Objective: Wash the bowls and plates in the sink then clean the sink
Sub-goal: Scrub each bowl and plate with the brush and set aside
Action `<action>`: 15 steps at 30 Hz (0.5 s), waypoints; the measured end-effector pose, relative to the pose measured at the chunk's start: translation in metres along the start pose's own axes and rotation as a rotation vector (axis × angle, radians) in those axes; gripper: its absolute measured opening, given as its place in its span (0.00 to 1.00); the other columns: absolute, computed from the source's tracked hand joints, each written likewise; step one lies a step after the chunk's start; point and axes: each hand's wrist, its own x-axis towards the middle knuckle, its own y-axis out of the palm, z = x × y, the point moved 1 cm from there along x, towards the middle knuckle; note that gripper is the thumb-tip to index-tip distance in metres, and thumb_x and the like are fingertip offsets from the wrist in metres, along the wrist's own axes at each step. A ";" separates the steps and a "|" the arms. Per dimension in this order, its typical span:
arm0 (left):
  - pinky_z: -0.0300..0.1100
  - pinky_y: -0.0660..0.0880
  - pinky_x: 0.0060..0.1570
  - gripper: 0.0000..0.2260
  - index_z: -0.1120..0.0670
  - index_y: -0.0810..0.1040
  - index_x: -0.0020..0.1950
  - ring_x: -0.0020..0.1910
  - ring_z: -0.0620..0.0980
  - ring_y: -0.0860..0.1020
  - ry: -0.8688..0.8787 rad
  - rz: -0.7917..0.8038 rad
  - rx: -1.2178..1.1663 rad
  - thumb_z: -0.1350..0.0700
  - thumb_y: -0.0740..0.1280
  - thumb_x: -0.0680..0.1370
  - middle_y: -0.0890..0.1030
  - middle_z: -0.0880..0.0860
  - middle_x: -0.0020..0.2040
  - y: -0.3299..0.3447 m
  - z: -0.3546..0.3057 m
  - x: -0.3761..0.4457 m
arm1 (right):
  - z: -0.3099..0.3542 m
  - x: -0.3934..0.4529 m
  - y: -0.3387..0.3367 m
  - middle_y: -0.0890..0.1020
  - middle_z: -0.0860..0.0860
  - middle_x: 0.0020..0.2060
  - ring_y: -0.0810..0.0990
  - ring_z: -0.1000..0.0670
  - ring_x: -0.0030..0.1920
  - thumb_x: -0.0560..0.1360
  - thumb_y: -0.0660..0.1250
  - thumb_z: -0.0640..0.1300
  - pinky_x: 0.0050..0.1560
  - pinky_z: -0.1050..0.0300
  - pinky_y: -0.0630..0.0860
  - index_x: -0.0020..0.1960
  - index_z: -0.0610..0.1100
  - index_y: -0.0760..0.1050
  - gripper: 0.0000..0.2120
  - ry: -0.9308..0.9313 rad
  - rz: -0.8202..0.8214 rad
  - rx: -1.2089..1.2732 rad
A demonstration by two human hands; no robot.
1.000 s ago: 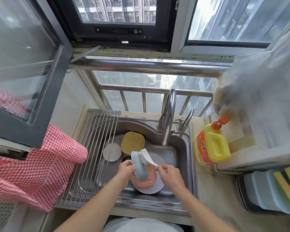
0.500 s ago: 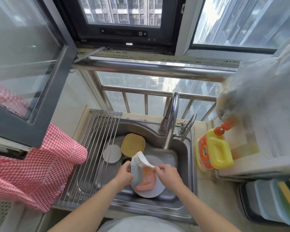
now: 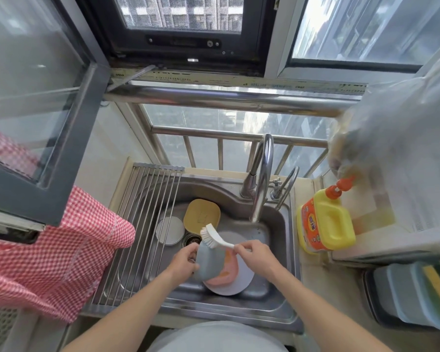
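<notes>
Brush scrubbing grey bowl over the sink.
Left hand grips the bowl, right hand pinches the handle; I should turn it steadily (bristles at the rim).

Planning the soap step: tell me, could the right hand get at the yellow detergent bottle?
Probably yes: the yellow detergent bottle stands unobstructed on the counter right of the sink, but the right hand holds the dish brush.

Detergent bottle label: characters too blurred to read
</notes>
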 end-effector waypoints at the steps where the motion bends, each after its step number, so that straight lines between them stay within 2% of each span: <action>1: 0.46 0.77 0.45 0.21 0.49 0.80 0.50 0.45 0.50 0.77 0.007 0.002 0.022 0.72 0.63 0.69 0.81 0.57 0.48 -0.001 0.001 0.000 | -0.001 0.001 -0.001 0.85 0.50 0.39 0.75 0.55 0.32 0.79 0.61 0.53 0.33 0.59 0.69 0.47 0.51 0.86 0.15 0.007 -0.011 -0.020; 3: 0.45 0.75 0.46 0.21 0.48 0.80 0.49 0.44 0.49 0.77 0.032 0.008 0.067 0.72 0.63 0.67 0.81 0.56 0.46 -0.002 0.001 -0.001 | -0.004 0.003 -0.004 0.86 0.46 0.45 0.80 0.49 0.38 0.78 0.60 0.53 0.39 0.55 0.74 0.46 0.47 0.85 0.16 0.054 -0.046 -0.043; 4: 0.44 0.74 0.46 0.21 0.48 0.80 0.48 0.44 0.48 0.77 0.042 0.009 0.071 0.72 0.62 0.67 0.81 0.55 0.45 -0.003 -0.001 -0.002 | -0.005 0.004 -0.003 0.86 0.48 0.43 0.82 0.49 0.40 0.78 0.60 0.53 0.40 0.54 0.75 0.46 0.48 0.85 0.16 0.063 -0.043 -0.030; 6: 0.44 0.73 0.43 0.21 0.47 0.79 0.46 0.42 0.47 0.77 0.048 0.003 0.061 0.71 0.62 0.66 0.81 0.53 0.42 -0.006 -0.002 -0.004 | 0.002 0.001 -0.003 0.81 0.55 0.32 0.77 0.53 0.34 0.79 0.62 0.54 0.35 0.57 0.71 0.44 0.53 0.85 0.14 0.030 0.000 0.016; 8: 0.44 0.74 0.42 0.20 0.48 0.79 0.45 0.42 0.48 0.77 0.054 0.000 0.055 0.71 0.62 0.65 0.80 0.51 0.41 -0.009 -0.001 -0.004 | 0.004 0.000 -0.003 0.78 0.57 0.28 0.73 0.55 0.30 0.79 0.62 0.54 0.31 0.60 0.67 0.43 0.53 0.85 0.14 0.034 0.017 -0.002; 11: 0.43 0.77 0.40 0.20 0.50 0.80 0.47 0.45 0.49 0.77 0.034 0.006 -0.024 0.72 0.62 0.66 0.79 0.51 0.42 -0.009 -0.003 -0.007 | -0.003 0.005 -0.006 0.85 0.48 0.40 0.79 0.48 0.35 0.76 0.60 0.54 0.36 0.55 0.74 0.46 0.47 0.85 0.17 0.094 -0.060 -0.074; 13: 0.43 0.80 0.41 0.20 0.54 0.79 0.52 0.47 0.51 0.78 -0.002 0.010 -0.178 0.75 0.61 0.70 0.78 0.54 0.44 -0.006 -0.007 -0.008 | 0.001 0.003 -0.004 0.85 0.53 0.39 0.81 0.52 0.39 0.77 0.61 0.55 0.38 0.57 0.75 0.46 0.52 0.86 0.16 0.049 -0.040 -0.035; 15: 0.50 0.83 0.47 0.19 0.56 0.78 0.54 0.49 0.55 0.79 -0.028 0.007 -0.325 0.76 0.60 0.73 0.77 0.57 0.46 -0.003 -0.009 -0.009 | 0.011 -0.006 -0.001 0.82 0.60 0.32 0.76 0.59 0.34 0.79 0.62 0.55 0.33 0.64 0.69 0.47 0.55 0.86 0.13 -0.029 -0.004 0.007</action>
